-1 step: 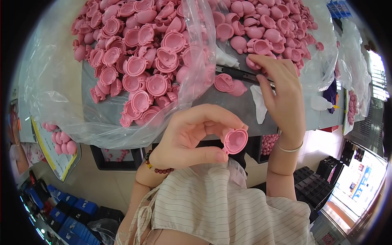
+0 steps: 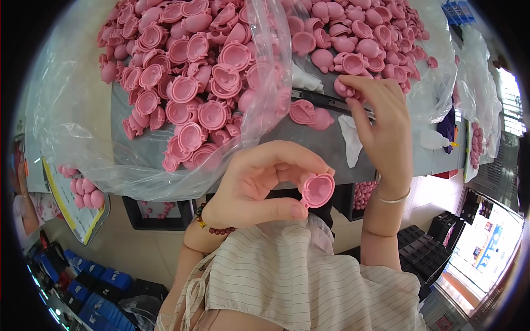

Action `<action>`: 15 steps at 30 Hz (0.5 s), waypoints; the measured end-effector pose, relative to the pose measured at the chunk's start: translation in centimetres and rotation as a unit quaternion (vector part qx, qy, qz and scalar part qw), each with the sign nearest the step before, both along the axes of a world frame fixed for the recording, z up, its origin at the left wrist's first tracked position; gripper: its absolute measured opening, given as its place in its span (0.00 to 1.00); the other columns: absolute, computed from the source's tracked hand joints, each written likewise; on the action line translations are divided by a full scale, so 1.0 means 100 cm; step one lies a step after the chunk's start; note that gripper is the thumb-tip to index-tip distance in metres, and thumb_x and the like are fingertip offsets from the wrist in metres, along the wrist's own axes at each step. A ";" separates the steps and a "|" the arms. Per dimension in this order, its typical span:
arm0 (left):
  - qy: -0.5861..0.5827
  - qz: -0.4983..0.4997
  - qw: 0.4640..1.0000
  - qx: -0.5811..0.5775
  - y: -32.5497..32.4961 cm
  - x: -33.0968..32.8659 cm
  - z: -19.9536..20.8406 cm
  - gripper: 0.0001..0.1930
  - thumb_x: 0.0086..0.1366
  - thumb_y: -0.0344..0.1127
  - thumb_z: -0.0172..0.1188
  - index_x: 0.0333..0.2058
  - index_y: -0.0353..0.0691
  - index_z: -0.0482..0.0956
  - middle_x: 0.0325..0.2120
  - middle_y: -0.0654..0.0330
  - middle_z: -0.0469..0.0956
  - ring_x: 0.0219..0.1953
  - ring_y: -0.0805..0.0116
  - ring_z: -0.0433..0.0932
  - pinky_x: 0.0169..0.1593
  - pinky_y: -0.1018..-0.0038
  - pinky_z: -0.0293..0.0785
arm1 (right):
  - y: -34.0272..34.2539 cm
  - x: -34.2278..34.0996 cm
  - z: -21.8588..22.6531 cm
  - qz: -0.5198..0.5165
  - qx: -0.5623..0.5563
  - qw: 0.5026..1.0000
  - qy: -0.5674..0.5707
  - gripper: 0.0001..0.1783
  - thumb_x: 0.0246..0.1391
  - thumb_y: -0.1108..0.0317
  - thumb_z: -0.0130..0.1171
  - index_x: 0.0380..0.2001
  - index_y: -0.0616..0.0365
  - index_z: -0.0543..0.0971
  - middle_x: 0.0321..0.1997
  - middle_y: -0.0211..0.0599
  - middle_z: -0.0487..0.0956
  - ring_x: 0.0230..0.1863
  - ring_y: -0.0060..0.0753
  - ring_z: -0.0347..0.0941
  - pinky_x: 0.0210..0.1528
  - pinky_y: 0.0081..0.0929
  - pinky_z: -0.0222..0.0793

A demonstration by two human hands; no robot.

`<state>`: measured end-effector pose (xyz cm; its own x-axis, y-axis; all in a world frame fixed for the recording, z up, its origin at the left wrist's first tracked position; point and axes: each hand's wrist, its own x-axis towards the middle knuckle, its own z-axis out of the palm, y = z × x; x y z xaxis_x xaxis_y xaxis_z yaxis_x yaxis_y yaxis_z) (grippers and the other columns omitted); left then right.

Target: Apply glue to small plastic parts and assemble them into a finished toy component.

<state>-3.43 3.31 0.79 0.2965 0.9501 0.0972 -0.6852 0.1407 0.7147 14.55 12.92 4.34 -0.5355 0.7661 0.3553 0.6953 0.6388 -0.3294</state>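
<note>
My left hand (image 2: 259, 185) is closed in a pinch around the edge of a small pink plastic half-shell (image 2: 318, 191), its hollow side in view. Farther off, at the near edge of the right-hand heap, my right hand (image 2: 383, 124) has its thumb and fingers bent around a rounded pink plastic piece (image 2: 343, 88), partly covered by the fingers. Just left of that hand, a pink half-shell (image 2: 302, 112) lies against another rounded pink piece (image 2: 323, 119) on the grey table.
Pink shells (image 2: 185, 88) fill a clear plastic bag (image 2: 165, 185) at left; another pink heap (image 2: 364, 30) lies at right. Between them are a black tweezer-like tool (image 2: 317, 98) and white tissue (image 2: 350, 138). A small white bottle (image 2: 433, 139) lies at right. Black trays (image 2: 157, 223) sit below the table edge.
My right fingers have shifted slightly, and the rounded pink piece at their tips has moved a little with them. My left hand stays nearly still, the shell in it tilting slightly.
</note>
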 end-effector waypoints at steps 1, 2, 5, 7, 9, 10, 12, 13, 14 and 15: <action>0.001 0.000 1.000 0.000 -0.001 0.000 0.000 0.22 0.39 0.24 0.65 0.36 0.31 0.68 0.35 0.44 0.70 0.38 0.61 0.72 0.42 0.72 0.68 | 0.001 0.002 0.000 -0.003 0.012 1.000 0.018 0.11 0.41 0.80 0.51 0.31 0.59 0.76 0.31 0.35 0.75 0.29 0.31 0.67 0.34 0.24 0.62; -0.005 0.009 1.000 -0.003 -0.001 0.000 0.000 0.22 0.39 0.24 0.65 0.36 0.31 0.68 0.35 0.44 0.70 0.38 0.61 0.72 0.42 0.72 0.68 | 0.002 0.002 0.000 -0.006 0.024 0.999 0.037 0.10 0.41 0.80 0.51 0.31 0.60 0.75 0.30 0.36 0.75 0.29 0.31 0.67 0.33 0.23 0.62; -0.013 0.020 1.000 -0.005 -0.001 0.002 0.001 0.22 0.39 0.25 0.66 0.36 0.31 0.68 0.35 0.44 0.70 0.37 0.61 0.72 0.42 0.72 0.68 | -0.018 0.004 0.019 -0.031 -0.062 0.988 0.137 0.09 0.42 0.78 0.51 0.30 0.61 0.75 0.27 0.36 0.74 0.28 0.31 0.67 0.31 0.24 0.61; -0.013 0.024 1.000 -0.007 -0.002 0.002 0.000 0.23 0.38 0.26 0.66 0.36 0.32 0.68 0.35 0.44 0.70 0.37 0.61 0.72 0.42 0.73 0.68 | -0.036 0.008 0.020 0.023 -0.158 0.975 0.156 0.08 0.43 0.78 0.51 0.30 0.61 0.75 0.25 0.36 0.73 0.27 0.31 0.67 0.29 0.23 0.60; 0.001 0.018 1.000 0.003 -0.001 0.002 -0.002 0.23 0.38 0.27 0.67 0.36 0.32 0.68 0.35 0.45 0.70 0.37 0.61 0.72 0.41 0.73 0.68 | -0.043 0.007 0.013 0.074 -0.252 0.949 0.173 0.07 0.44 0.77 0.50 0.30 0.61 0.75 0.24 0.36 0.72 0.27 0.31 0.67 0.28 0.23 0.59; 0.002 0.017 1.000 0.003 -0.001 0.002 -0.002 0.23 0.38 0.27 0.67 0.36 0.32 0.68 0.35 0.45 0.70 0.37 0.61 0.72 0.41 0.73 0.68 | -0.046 0.002 0.005 0.085 -0.215 0.967 0.105 0.08 0.43 0.76 0.51 0.30 0.61 0.75 0.24 0.36 0.72 0.27 0.32 0.67 0.29 0.24 0.60; 0.006 0.023 1.000 -0.005 -0.001 0.003 -0.001 0.23 0.38 0.28 0.67 0.35 0.33 0.68 0.35 0.45 0.70 0.37 0.62 0.72 0.41 0.73 0.68 | -0.050 -0.009 -0.005 0.093 -0.177 0.979 0.036 0.08 0.43 0.76 0.51 0.30 0.61 0.75 0.24 0.36 0.72 0.28 0.33 0.67 0.30 0.24 0.61; 0.006 0.021 1.000 -0.006 -0.001 0.004 -0.001 0.23 0.38 0.28 0.67 0.35 0.33 0.68 0.35 0.45 0.70 0.37 0.62 0.72 0.41 0.73 0.68 | -0.050 -0.014 -0.007 0.067 -0.132 0.987 0.055 0.09 0.40 0.76 0.52 0.30 0.61 0.75 0.25 0.36 0.72 0.28 0.34 0.68 0.31 0.25 0.62; 0.009 0.030 1.000 -0.003 -0.001 0.004 -0.001 0.23 0.38 0.28 0.67 0.35 0.33 0.68 0.35 0.46 0.70 0.37 0.62 0.72 0.41 0.73 0.68 | -0.049 -0.016 -0.008 0.040 -0.088 0.993 0.073 0.10 0.38 0.77 0.53 0.30 0.61 0.75 0.26 0.37 0.72 0.28 0.36 0.68 0.32 0.26 0.63; 0.013 0.040 0.999 -0.001 -0.001 0.004 -0.001 0.23 0.39 0.29 0.68 0.35 0.33 0.68 0.35 0.46 0.70 0.37 0.62 0.72 0.41 0.74 0.68 | -0.049 -0.016 -0.008 0.040 -0.088 0.993 0.073 0.10 0.38 0.77 0.53 0.30 0.61 0.75 0.26 0.37 0.72 0.28 0.36 0.68 0.32 0.26 0.63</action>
<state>-2.99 3.24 0.65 0.2218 0.9710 0.0896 -0.6760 0.0869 0.7318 12.96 8.03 3.55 -0.5489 0.7809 0.2981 0.5814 0.6129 -0.5351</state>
